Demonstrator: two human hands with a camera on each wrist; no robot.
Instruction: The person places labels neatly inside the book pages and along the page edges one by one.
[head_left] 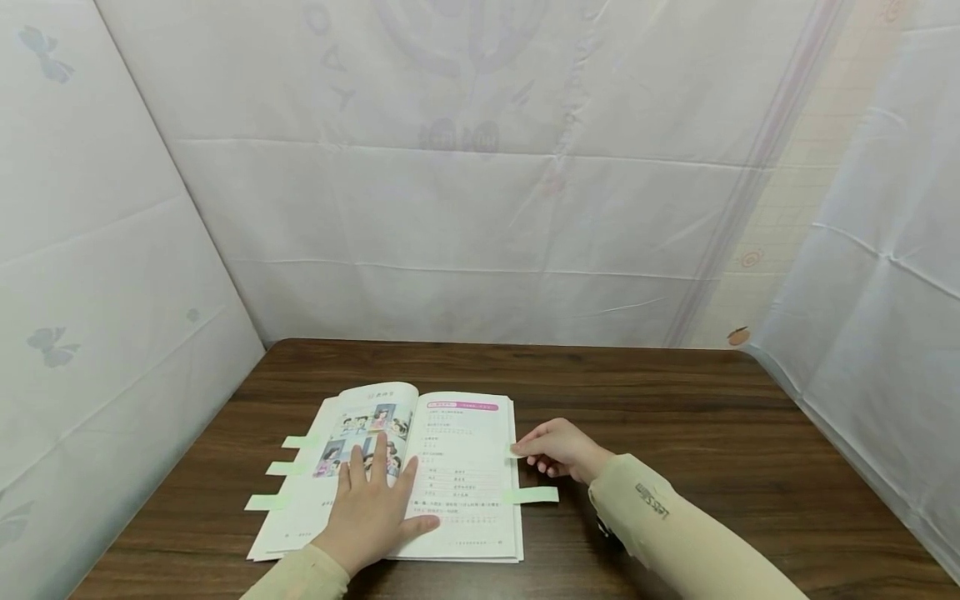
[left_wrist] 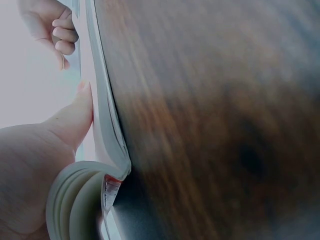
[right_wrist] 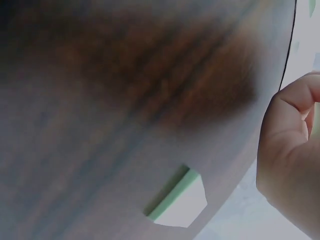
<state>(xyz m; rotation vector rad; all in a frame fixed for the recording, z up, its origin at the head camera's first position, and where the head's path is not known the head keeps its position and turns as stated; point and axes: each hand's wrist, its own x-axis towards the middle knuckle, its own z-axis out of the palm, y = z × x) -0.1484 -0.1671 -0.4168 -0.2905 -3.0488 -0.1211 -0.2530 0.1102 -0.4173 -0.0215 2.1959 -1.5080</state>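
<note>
An open book (head_left: 468, 533) with printed pages lies on the table, its left page curving up near the spine. My left hand (head_left: 371, 508) rests on it with fingers spread, across the left page and the fold; the left wrist view shows its thumb beside the book's edge. At the right page's outer edge, my right hand (head_left: 562, 450) pinches a small pale-green sticky tab (head_left: 512, 452) between thumb and fingertips. Below that hand, another green sticky tab (head_left: 536, 495) sticks out past the page. Several green tabs (head_left: 283, 468) project from the left edge.
The brown wooden table (head_left: 675, 400) extends around the book. White patterned cloth (head_left: 480, 208) hangs behind it and at both sides. In the right wrist view, a small green-edged white piece (right_wrist: 182, 202) appears over the wood; whether it is a tab cannot be told.
</note>
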